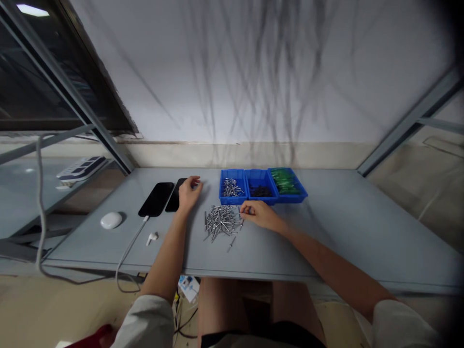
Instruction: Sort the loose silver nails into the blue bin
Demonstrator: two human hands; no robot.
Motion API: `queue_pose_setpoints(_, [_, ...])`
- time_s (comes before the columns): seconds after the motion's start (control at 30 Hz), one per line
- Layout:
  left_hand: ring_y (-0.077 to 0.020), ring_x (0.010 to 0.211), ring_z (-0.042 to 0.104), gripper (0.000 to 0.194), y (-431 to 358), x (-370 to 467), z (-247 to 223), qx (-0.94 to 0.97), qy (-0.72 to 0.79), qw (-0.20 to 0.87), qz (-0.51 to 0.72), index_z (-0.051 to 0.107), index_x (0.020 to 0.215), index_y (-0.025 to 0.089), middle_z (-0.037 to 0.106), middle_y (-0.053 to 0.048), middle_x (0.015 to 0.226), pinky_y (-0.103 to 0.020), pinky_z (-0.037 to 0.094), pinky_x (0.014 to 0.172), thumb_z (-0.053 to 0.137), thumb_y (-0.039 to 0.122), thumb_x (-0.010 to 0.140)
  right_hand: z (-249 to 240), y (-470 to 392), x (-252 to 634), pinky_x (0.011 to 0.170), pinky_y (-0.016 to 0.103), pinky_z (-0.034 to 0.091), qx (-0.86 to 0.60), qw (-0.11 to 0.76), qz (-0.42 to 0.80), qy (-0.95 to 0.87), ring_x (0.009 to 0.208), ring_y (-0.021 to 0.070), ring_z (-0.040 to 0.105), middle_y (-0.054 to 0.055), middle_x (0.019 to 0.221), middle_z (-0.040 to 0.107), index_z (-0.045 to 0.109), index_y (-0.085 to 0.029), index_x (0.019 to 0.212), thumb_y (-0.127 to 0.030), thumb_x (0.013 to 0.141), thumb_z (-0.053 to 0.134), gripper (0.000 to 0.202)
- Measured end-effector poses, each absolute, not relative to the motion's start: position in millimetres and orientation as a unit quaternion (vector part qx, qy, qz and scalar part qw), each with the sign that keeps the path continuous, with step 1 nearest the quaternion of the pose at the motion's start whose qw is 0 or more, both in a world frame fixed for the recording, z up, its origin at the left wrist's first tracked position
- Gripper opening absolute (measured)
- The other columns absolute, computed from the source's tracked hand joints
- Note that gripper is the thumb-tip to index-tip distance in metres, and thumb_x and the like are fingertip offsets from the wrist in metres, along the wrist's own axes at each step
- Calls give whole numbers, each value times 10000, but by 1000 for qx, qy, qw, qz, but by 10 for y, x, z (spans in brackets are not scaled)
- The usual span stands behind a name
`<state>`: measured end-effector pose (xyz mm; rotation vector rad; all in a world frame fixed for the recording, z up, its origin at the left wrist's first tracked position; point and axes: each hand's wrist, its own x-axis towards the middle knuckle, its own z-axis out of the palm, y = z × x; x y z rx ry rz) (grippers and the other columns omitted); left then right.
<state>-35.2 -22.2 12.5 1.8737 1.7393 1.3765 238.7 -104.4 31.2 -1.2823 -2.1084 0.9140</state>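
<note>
A loose pile of silver blind rivets (221, 221) lies on the grey table, with one stray rivet (231, 244) in front of it. My right hand (261, 214) is at the pile's right edge, thumb and fingertips pinched on what looks like a single rivet. Over the upper end of a dark phone (173, 200) rests my left hand (189, 192), its fingers loosely bent and apart, with nothing seen in them. Behind the pile, a blue bin (222, 198) holds more rivets.
Beside the rivet bin stand a blue bin (256, 177) of small dark pieces and a blue bin (295, 198) of green plastic packets. Leftward lie another phone (156, 199) on a white cable (131, 243), a white earbud (152, 237) and its case (111, 220). A wall closes the back.
</note>
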Motion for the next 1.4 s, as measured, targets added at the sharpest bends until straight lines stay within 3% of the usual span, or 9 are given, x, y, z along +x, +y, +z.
queue_pose_setpoints(0.23, [-139, 707, 614, 257, -266, -235, 110, 680, 574, 152, 430, 649, 967, 184, 687, -31, 824, -242, 435, 629, 568, 307, 756, 215, -928, 2409, 404, 216, 360, -445, 311, 535, -647, 435, 83, 484, 6, 683, 620, 638, -152, 801, -354, 678, 700, 244])
queue_pose_setpoints(0.5, [-136, 676, 600, 256, -262, -233, 107, 680, 577, 151, 426, 655, 960, 185, 685, -28, 805, -246, 431, 634, 556, 310, 760, 392, -912, 2439, 374, 205, 338, -405, 440, 607, -523, 370, 42, 432, 5, 686, 684, 661, -162, 753, -362, 600, 754, 268])
queue_pose_setpoints(0.7, [-137, 683, 601, 259, -275, -219, 120, 681, 583, 156, 415, 655, 960, 192, 686, -27, 808, -248, 434, 644, 544, 320, 764, 447, -923, 2458, 371, 201, 309, -407, 459, 606, -506, 375, 39, 440, 13, 712, 695, 673, -166, 773, -350, 611, 747, 257])
queue_pose_setpoints(0.87, [-143, 688, 603, 259, -275, -217, 116, 683, 583, 160, 410, 657, 955, 193, 684, -30, 811, -253, 438, 651, 543, 322, 761, 432, -927, 2458, 402, 215, 357, -428, 449, 581, -527, 406, 46, 451, 35, 793, 713, 668, -170, 814, -387, 626, 735, 295])
queue_pose_setpoints(1.03, [-144, 684, 603, 258, -269, -216, 106, 689, 584, 165, 397, 657, 962, 200, 686, -29, 814, -254, 437, 654, 542, 316, 763, 406, -919, 2433, 420, 220, 377, -443, 445, 526, -574, 414, 56, 469, 33, 751, 703, 675, -159, 851, -415, 642, 719, 333])
queue_pose_setpoints(1.27, [-143, 673, 597, 241, -241, -236, 63, 694, 577, 163, 398, 658, 950, 199, 684, -27, 807, -257, 430, 649, 551, 311, 766, 336, -899, 2439, 420, 222, 414, -437, 418, 512, -610, 431, 52, 508, 75, 998, 697, 675, -169, 981, -385, 690, 677, 363])
queue_pose_setpoints(1.4, [-138, 665, 598, 239, -236, -239, 57, 695, 578, 162, 395, 658, 955, 197, 685, -24, 799, -253, 426, 638, 552, 306, 770, 320, -905, 2445, 431, 232, 434, -432, 411, 511, -619, 450, 62, 520, 92, 1030, 689, 667, -165, 1050, -361, 714, 662, 389])
